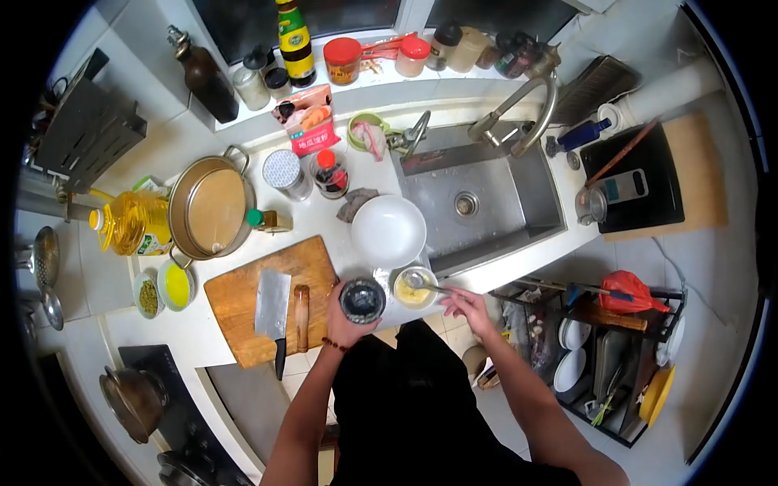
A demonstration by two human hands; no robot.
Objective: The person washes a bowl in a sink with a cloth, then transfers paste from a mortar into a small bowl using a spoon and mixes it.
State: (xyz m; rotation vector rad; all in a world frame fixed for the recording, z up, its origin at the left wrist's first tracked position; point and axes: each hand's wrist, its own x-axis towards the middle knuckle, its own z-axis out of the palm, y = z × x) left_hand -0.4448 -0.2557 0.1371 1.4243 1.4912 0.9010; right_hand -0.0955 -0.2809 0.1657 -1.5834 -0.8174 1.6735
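My left hand (346, 317) is wrapped round a dark stone mortar (362, 300), held at the counter's front edge with its mouth facing up. In my right hand (468, 309), the fingers pinch the handle of a metal spoon (428, 284). The spoon's head rests inside a small bowl (398, 298) of pale yellow, mushy food, just right of the mortar. Behind both stands a large white bowl (388, 231). To the left lies a wooden cutting board (235, 300), bearing a cleaver (272, 304) and a wooden rod (301, 316), perhaps a pestle.
A steel sink (510, 182) with a tap (506, 105) is at the back right. A large pot (212, 206), an oil jug (134, 223) and two small bowls (175, 285) stand left. A red-capped jar (329, 174) is behind the white bowl. A rack (604, 348) stands below right.
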